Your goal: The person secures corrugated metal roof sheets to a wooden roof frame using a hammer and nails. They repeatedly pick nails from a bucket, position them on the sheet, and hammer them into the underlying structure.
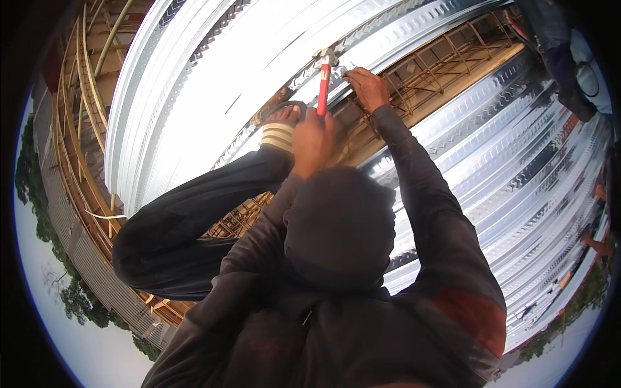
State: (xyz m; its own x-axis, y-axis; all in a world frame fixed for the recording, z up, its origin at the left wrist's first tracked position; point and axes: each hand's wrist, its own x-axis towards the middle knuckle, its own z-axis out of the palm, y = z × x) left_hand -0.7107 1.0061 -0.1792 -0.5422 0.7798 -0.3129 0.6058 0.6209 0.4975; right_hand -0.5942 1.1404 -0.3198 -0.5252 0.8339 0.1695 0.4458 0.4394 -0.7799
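Observation:
My left hand is closed round the red handle of a claw hammer, its metal head uppermost, over the edge of a shiny corrugated metal decking sheet. Just right of the hammer, my right hand is closed in a pinch at the sheet's edge. Whatever sits between its fingertips is too small to name. My left foot, in a sandal, rests on the decking beside the hammer hand.
A gap with a rusty rebar cage and a wooden board runs between the sheets. More ribbed decking lies to the right. Another person's legs show at the upper right. Wooden framing curves along the left, beside a drop.

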